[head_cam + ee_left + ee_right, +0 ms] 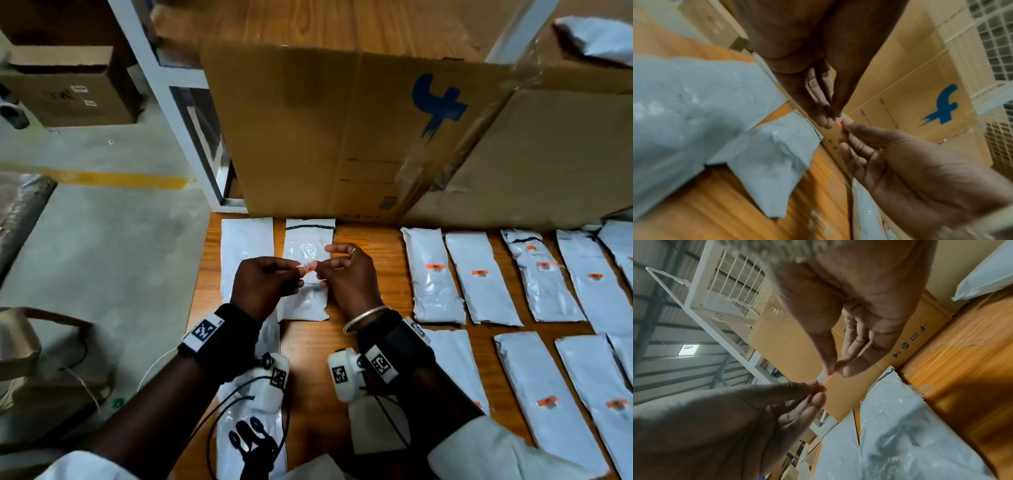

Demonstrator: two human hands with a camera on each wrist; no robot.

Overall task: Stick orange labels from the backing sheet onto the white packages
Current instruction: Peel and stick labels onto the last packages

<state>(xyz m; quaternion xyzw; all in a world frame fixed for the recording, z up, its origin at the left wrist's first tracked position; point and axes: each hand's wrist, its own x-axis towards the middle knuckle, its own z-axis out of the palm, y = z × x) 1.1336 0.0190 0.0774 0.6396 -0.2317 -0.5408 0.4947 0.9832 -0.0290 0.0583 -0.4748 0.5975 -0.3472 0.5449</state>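
Both hands hover over a white package (pixel 306 307) lying on the wooden table (pixel 371 274). My left hand (pixel 298 274) and right hand (pixel 320 272) each pinch one end of a small orange label (pixel 308 266) held between their fingertips. Whether a backing piece is still under it I cannot tell. In the left wrist view the label (pixel 841 121) shows edge-on between the left hand (pixel 833 116) and the right hand (pixel 844 128). The right wrist view shows the same pinch on the label (pixel 825 380). A second unlabelled white package (pixel 245 246) lies just to the left.
A large cardboard box (pixel 342 137) stands along the back of the table. Several white packages carrying orange labels (pixel 435 274) lie in rows on the right. The table's left edge drops to the floor, where a paper bag (pixel 34 359) stands. Another package (pixel 253 442) lies under my left forearm.
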